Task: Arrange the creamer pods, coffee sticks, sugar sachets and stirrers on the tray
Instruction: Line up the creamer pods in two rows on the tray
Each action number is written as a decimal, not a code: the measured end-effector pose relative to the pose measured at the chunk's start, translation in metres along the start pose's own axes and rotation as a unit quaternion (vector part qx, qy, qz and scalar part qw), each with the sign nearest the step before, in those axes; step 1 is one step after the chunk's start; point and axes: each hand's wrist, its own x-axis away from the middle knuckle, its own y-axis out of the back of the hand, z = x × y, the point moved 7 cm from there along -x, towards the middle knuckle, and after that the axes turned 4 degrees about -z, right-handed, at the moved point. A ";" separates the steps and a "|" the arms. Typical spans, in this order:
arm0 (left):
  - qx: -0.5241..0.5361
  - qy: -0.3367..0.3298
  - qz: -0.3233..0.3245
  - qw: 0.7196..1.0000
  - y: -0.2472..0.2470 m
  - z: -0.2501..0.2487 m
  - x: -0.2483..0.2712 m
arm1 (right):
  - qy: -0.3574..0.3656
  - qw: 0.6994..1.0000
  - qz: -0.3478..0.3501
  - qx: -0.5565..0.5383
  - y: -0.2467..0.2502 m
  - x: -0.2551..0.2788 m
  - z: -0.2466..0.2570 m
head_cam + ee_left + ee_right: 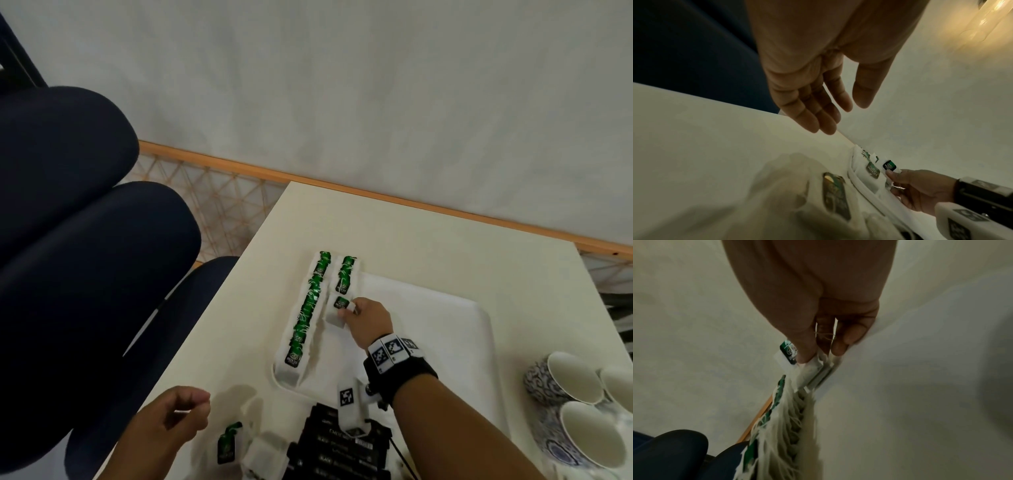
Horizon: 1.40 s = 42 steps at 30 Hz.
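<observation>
Right hand point(368, 322), wearing a black wrist strap with square printed markers, reaches forward over the white tray point(478, 329) and pinches a small stack of white sachets point(337, 313) with green labels between thumb and fingertips; the right wrist view shows the thumb point(806, 344) on top of the stack and a finger beneath it; the stack is held at the near end of a short row of sachets point(346, 274) on the tray, just ahead of the hand; a longer row of sachets point(305, 318) runs along the tray's edge to the left of this hand, touching the short row's side. Left hand point(178, 416) hovers above the table point(239, 308) nearer the person, fingers loosely curled and holding nothing; the left wrist view shows its fingers point(813, 110) relaxed and apart from the surface. Just right of the left hand lie loose green-labelled sachets point(228, 442); beside them, under the right forearm, a group of black sticks point(329, 445). To the right of the right forearm stand patterned cups point(575, 377).
</observation>
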 end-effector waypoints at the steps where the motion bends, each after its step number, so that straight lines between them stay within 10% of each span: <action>1: -0.002 0.002 -0.002 1.000 0.000 0.001 -0.001 | 0.001 1.000 -0.002 0.004 -0.001 -0.003 0.001; 27: -0.100 0.010 0.013 0.995 -0.007 0.002 -0.004 | 0.020 0.994 -0.002 -0.104 -0.009 -0.001 -0.009; 42: -0.363 -0.002 0.129 0.923 -0.027 0.021 -0.001 | 0.102 0.994 0.005 -0.033 0.007 0.026 0.014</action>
